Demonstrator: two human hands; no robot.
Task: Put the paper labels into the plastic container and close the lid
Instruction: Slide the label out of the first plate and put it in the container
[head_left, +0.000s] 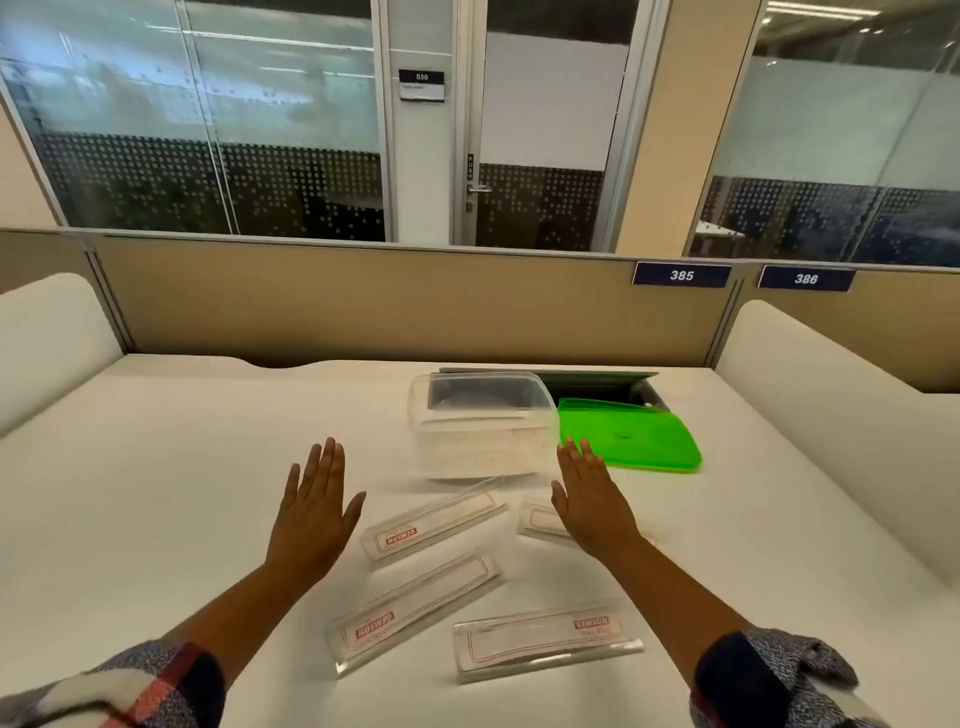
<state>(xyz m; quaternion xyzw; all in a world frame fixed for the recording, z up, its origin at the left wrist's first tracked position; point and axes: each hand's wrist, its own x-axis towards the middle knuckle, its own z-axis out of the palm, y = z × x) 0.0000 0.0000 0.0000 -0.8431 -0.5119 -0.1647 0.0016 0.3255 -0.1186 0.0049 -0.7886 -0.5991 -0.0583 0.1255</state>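
Observation:
Several packs of white paper labels in clear sleeves lie on the white table: one (434, 525) between my hands, one (415, 610) nearer me, one (545, 644) at the front right, and one (537, 519) partly under my right hand. A clear plastic container (480, 423) stands open behind them. Its green lid (631, 434) lies flat just to its right. My left hand (314, 512) hovers flat and open, left of the labels. My right hand (592, 501) is flat and open over the right label pack, fingertips near the lid's corner.
A dark cable recess (602, 384) sits in the table behind the container and lid. A beige partition (363, 301) closes the back edge, with white padded dividers (47, 332) on both sides.

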